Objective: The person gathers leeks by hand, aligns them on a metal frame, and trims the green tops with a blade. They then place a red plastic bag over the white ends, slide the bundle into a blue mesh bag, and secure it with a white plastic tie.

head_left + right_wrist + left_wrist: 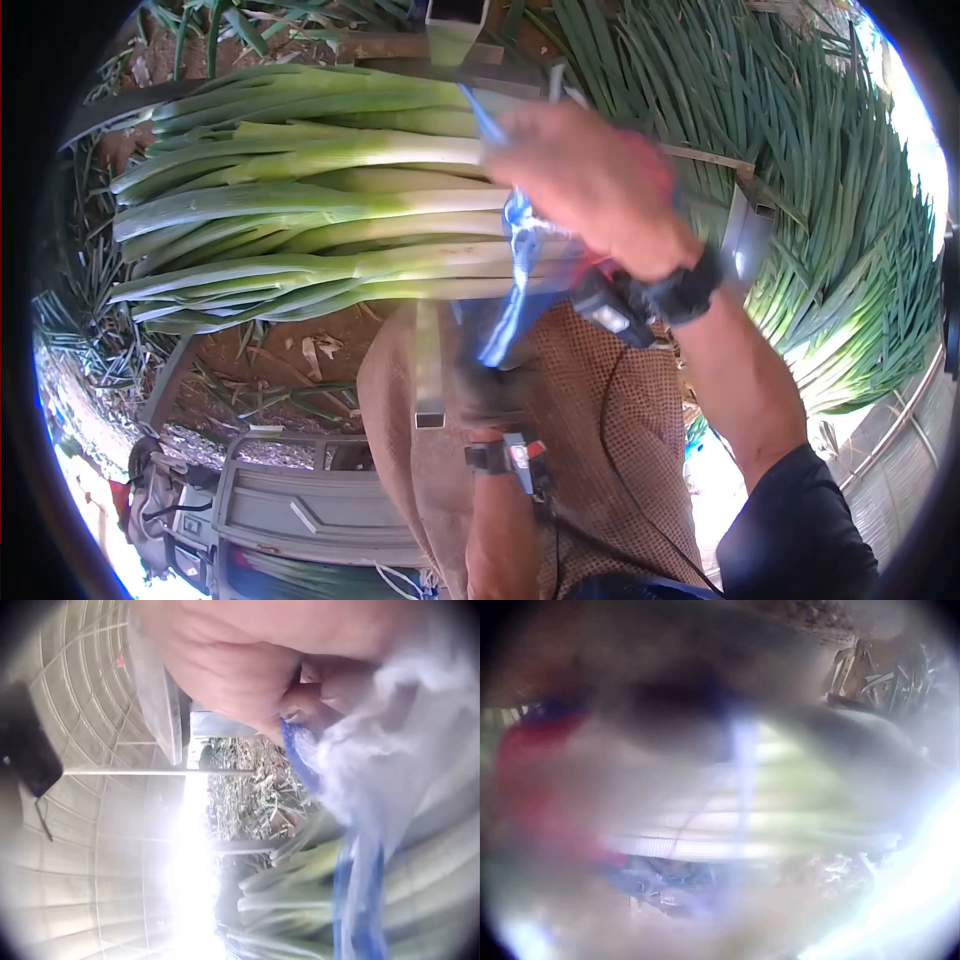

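Leeks [330, 205] lie side by side, green leaves to the left in the head view, white stalks toward the hands. A blue and white plastic strip [517, 280] crosses over the stalks. The bare right hand [590, 180] is above the stalk end; in the right wrist view its curled fingers [307, 697] grip the crumpled strip [364, 885]. Below the bundle, the dark-gloved left hand [497, 388] holds the strip's lower end, blurred. The left wrist view is heavily blurred, with the strip [742, 780] upright across the pale stalks. Something red beside the stalks is partly hidden.
Metal bars [429, 375] support the leeks. A large pile of green leeks [840, 210] stands at the right. Brown mesh cloth [620, 430] covers the person's lap. A grey vehicle-like panel [310, 505] is at the lower left, and leaf scraps litter the soil.
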Demonstrator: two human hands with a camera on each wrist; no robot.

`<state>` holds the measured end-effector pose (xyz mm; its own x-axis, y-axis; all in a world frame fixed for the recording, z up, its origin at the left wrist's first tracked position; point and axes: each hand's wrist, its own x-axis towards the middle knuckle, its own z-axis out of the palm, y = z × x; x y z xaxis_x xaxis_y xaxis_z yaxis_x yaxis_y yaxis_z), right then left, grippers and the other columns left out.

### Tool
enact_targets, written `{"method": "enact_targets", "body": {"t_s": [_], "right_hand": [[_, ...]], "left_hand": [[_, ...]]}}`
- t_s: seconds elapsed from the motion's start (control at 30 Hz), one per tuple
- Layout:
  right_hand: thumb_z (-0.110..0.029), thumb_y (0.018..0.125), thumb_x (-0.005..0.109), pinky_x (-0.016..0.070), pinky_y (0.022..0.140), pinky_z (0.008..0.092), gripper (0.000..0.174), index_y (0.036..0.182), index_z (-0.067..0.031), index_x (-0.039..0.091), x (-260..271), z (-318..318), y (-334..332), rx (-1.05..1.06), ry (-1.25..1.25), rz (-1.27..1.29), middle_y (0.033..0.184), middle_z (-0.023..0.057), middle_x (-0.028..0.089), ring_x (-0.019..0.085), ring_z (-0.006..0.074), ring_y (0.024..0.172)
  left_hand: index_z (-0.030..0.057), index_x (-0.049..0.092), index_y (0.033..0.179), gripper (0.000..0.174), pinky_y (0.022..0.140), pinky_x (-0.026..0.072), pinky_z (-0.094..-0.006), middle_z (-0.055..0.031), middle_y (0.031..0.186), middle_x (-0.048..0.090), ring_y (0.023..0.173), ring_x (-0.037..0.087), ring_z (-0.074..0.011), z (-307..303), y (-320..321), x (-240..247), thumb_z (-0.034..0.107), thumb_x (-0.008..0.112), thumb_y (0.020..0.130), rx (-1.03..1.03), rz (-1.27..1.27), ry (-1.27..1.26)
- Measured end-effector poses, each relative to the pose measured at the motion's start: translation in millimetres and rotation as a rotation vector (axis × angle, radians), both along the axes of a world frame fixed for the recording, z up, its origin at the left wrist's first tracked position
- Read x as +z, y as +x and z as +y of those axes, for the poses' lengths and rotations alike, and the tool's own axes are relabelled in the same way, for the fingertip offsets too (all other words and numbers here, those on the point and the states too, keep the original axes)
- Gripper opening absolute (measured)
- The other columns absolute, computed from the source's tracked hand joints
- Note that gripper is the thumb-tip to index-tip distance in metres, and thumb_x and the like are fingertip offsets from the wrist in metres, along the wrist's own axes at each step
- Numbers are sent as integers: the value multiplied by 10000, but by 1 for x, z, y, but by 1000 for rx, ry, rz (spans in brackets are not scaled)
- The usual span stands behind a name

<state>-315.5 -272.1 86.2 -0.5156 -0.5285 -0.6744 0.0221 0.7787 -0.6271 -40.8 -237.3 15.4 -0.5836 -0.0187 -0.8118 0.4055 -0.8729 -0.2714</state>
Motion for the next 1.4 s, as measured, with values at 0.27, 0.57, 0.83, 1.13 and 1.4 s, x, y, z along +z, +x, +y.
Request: {"method": "enact_targets", "body": {"t_s": [0.27,0.57,0.83,1.13,1.4], "right_hand": [[-112,859,632,521,713,475,148,926,20,616,-6,59,57,98,-199,355,825,216,637,645,424,769],[-118,880,647,540,665,477,114,925,-26,597,20,51,54,29,-324,475,829,167,652,665,380,744],[-117,852,701,548,751,445,251,1066,-2,639,34,43,83,-63,-290,80,955,154,650,653,339,851],[-96,781,745,552,840,430,359,1103,11,627,-41,2,60,248,-361,591,1142,124,655,625,337,1071],[-258,1003,614,425,662,328,299,777,-62,605,-58,-33,73,-980,-322,-95,677,17,563,549,165,666]], "left_hand": [[63,595,1292,326,976,544,-361,-69,1231,681,1145,654,-217,7,-103,86,284,475,1083,-239,-121,-275],[12,639,1189,262,889,550,-321,-109,1105,700,1003,681,-200,-106,-119,80,148,531,992,-979,242,-914],[-25,725,984,269,681,536,-385,-128,846,735,732,701,-271,-157,-130,48,232,654,945,-1445,0,-1501],[39,763,966,235,674,525,-439,-218,806,695,706,675,-363,-206,-172,81,252,693,896,-2131,3,-2342],[14,732,1149,262,695,562,-313,-134,892,730,777,711,-186,-208,-145,81,176,681,950,-1233,-121,-1870]]}}
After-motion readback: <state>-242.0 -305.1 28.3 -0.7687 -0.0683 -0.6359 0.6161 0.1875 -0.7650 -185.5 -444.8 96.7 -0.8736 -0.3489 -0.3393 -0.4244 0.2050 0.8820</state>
